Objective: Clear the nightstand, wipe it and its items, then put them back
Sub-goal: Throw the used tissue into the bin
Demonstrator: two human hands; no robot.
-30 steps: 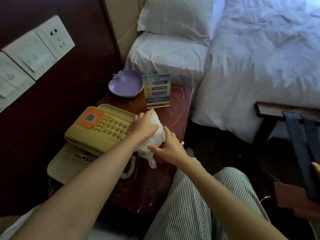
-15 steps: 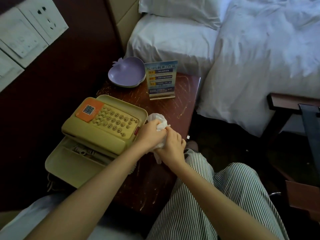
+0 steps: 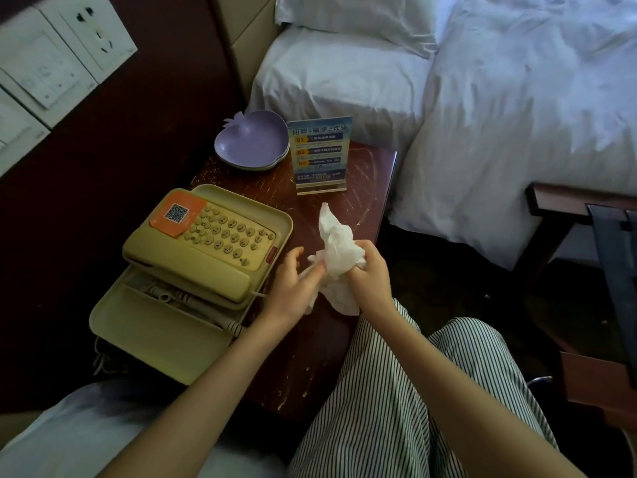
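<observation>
Tissue (image 3: 339,250), white and crumpled, is held between the two grips just above the near right part of the table (image 3: 362,188). The right grip (image 3: 370,274) is closed round the bulk of the wad, with a loose corner standing up beyond its knuckles. The left grip (image 3: 293,288) is set just beside it, its fingertips pinching the lower edge of the tissue, while a tail of the sheet hangs below both grips.

Immediately left of the left grip a yellow telephone (image 3: 206,243) is seen, with an orange label bearing a square code at its far corner. It rests in a matching yellow tray (image 3: 155,332), where its coiled cord is also laid.

Beyond the grips, at the back of the table, a blue sign card (image 3: 320,153) stands upright in a clear holder. A purple fruit-shaped dish (image 3: 251,143) is placed just left of the card.

Farther beyond and to the right of the grips a white bed (image 3: 517,115) with a pillow (image 3: 344,15) is visible. Striped trousers (image 3: 396,408) are seen below the right grip, and wall switches (image 3: 51,63) far to the upper left.
</observation>
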